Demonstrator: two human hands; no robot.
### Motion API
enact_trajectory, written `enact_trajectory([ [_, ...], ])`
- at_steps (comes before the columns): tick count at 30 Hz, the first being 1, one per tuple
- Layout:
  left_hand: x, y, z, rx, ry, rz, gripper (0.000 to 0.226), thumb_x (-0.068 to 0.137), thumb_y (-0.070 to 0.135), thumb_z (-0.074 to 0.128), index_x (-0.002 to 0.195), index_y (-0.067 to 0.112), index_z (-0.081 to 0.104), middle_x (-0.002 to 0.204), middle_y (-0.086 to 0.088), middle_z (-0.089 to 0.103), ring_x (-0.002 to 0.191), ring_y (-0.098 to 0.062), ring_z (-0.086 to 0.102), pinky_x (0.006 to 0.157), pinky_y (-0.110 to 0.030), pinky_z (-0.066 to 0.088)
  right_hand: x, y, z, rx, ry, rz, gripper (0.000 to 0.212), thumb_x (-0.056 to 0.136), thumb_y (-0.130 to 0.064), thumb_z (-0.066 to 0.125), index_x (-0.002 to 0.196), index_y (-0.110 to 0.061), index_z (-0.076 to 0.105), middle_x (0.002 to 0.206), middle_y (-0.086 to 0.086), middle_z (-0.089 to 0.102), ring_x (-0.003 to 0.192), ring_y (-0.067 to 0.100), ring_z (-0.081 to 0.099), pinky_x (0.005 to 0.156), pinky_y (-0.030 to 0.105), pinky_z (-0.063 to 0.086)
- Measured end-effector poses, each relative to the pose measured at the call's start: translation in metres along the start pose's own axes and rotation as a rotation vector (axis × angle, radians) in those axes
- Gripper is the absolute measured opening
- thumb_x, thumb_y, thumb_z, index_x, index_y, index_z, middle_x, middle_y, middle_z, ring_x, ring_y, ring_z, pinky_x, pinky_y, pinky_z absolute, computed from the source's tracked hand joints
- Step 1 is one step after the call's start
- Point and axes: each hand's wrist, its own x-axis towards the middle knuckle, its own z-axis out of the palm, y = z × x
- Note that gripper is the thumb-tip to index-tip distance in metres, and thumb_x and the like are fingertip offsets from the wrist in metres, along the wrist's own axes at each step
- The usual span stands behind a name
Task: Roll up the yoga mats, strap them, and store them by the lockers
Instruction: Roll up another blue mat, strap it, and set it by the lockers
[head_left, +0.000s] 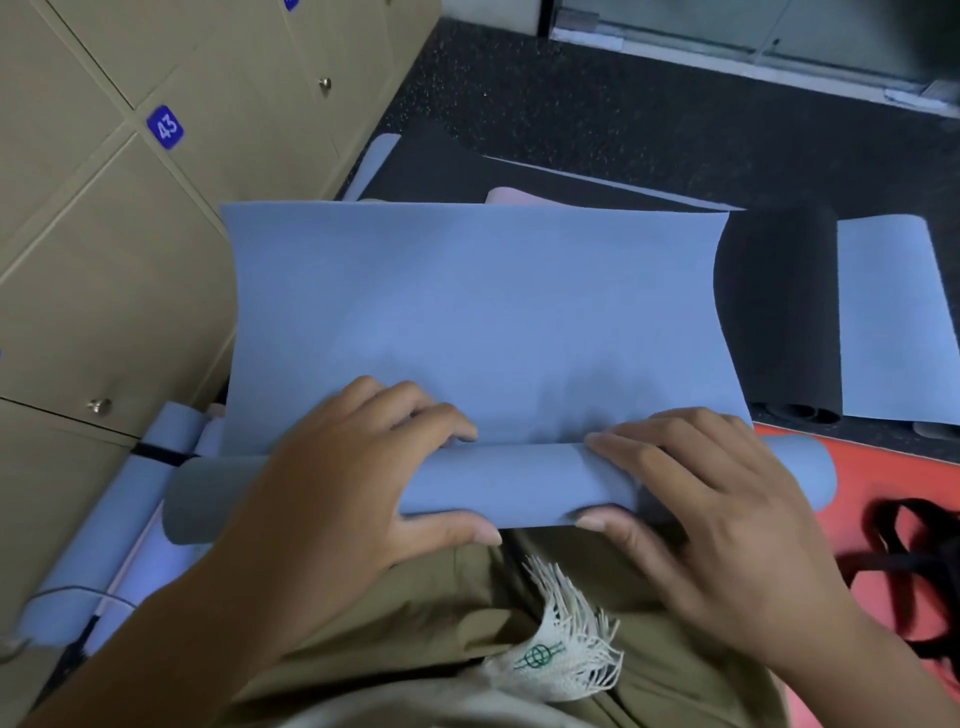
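Observation:
A blue yoga mat (467, 312) lies spread out in front of me, its near end wound into a roll (524, 483) across my lap. My left hand (332, 478) grips the roll left of the middle, fingers over the top and thumb underneath. My right hand (691, 499) grips the roll on the right side in the same way. Black straps (904, 561) lie on the red floor mat (883, 467) at my right. Several rolled blue mats (130, 530) rest against the beige lockers (104, 234) at the left, one bound with a black strap.
A black mat with a blue underside (779, 312) lies partly rolled to the right on the dark speckled floor (571, 104). A pink mat edge (509, 195) peeks out beyond the blue mat. A glass door frame runs along the top right.

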Motion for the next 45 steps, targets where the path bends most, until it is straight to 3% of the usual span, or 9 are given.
enact_trajectory([
  [5, -0.002, 0.011, 0.003, -0.005, 0.067, -0.04, 0.054, 0.08, 0.072, 0.061, 0.111, 0.028, 0.068, 0.103, 0.017, 0.061, 0.095, -0.015, 0.057, 0.082, -0.034, 0.047, 0.02, 0.009, -0.006, 0.042, -0.09, 0.024, 0.044, 0.098, -0.053, 0.057, 0.111, -0.015, 0.073, 0.096, -0.004, 0.065, 0.087, 0.024, 0.061, 0.078, 0.04, 0.046],
  [10, 0.001, 0.007, 0.006, 0.027, 0.051, -0.078, 0.06, 0.086, 0.073, 0.054, 0.115, 0.024, 0.073, 0.105, 0.014, 0.066, 0.096, -0.017, 0.06, 0.084, -0.034, 0.044, 0.034, 0.012, -0.005, 0.03, -0.163, 0.059, 0.04, 0.099, -0.056, 0.051, 0.104, -0.022, 0.071, 0.092, -0.009, 0.062, 0.087, 0.021, 0.056, 0.075, 0.04, 0.043],
  [17, 0.024, -0.002, -0.009, -0.094, -0.048, -0.156, 0.051, 0.086, 0.078, 0.045, 0.104, 0.039, 0.071, 0.092, 0.025, 0.065, 0.096, -0.006, 0.05, 0.08, -0.03, 0.044, 0.031, 0.002, 0.001, -0.069, 0.012, 0.106, 0.039, 0.101, -0.045, 0.056, 0.11, -0.01, 0.071, 0.103, 0.003, 0.065, 0.092, 0.029, 0.059, 0.079, 0.044, 0.047],
  [23, 0.043, -0.011, -0.013, -0.138, -0.131, -0.206, 0.06, 0.079, 0.085, 0.039, 0.102, 0.041, 0.071, 0.103, 0.029, 0.058, 0.105, -0.003, 0.048, 0.089, -0.024, 0.04, 0.03, 0.002, 0.013, -0.03, 0.047, 0.161, 0.042, 0.102, -0.045, 0.052, 0.116, -0.011, 0.072, 0.111, 0.003, 0.066, 0.1, 0.029, 0.059, 0.085, 0.042, 0.046],
  [30, 0.043, 0.006, -0.01, -0.031, 0.109, -0.158, 0.031, 0.092, 0.052, 0.054, 0.107, 0.034, 0.073, 0.097, 0.02, 0.064, 0.09, -0.01, 0.057, 0.076, -0.03, 0.043, 0.056, 0.012, 0.009, -0.015, -0.031, 0.202, 0.039, 0.104, -0.049, 0.043, 0.103, -0.021, 0.07, 0.092, -0.005, 0.063, 0.083, 0.024, 0.056, 0.072, 0.043, 0.046],
  [36, 0.027, 0.008, 0.007, 0.064, 0.298, -0.049, 0.028, 0.096, 0.039, 0.063, 0.11, 0.019, 0.078, 0.114, 0.007, 0.069, 0.102, -0.026, 0.066, 0.088, -0.044, 0.051, 0.077, 0.019, 0.005, -0.014, -0.14, 0.271, 0.041, 0.1, -0.058, 0.038, 0.095, -0.031, 0.068, 0.084, -0.013, 0.062, 0.082, 0.018, 0.055, 0.063, 0.035, 0.043],
  [40, 0.025, 0.004, 0.018, 0.073, 0.298, -0.049, 0.039, 0.098, 0.042, 0.063, 0.123, 0.014, 0.074, 0.124, 0.0, 0.068, 0.11, -0.031, 0.064, 0.096, -0.046, 0.048, 0.083, 0.022, 0.011, -0.035, -0.118, 0.239, 0.04, 0.101, -0.054, 0.039, 0.093, -0.028, 0.069, 0.084, -0.011, 0.062, 0.082, 0.019, 0.053, 0.07, 0.041, 0.044],
  [45, 0.034, -0.004, 0.018, 0.075, 0.292, -0.046, 0.036, 0.1, 0.04, 0.06, 0.124, 0.016, 0.074, 0.12, 0.002, 0.068, 0.105, -0.028, 0.064, 0.09, -0.044, 0.048, 0.076, 0.017, 0.018, -0.017, 0.055, 0.154, 0.032, 0.103, -0.036, 0.05, 0.112, -0.013, 0.071, 0.102, 0.0, 0.066, 0.093, 0.028, 0.058, 0.08, 0.044, 0.046],
])
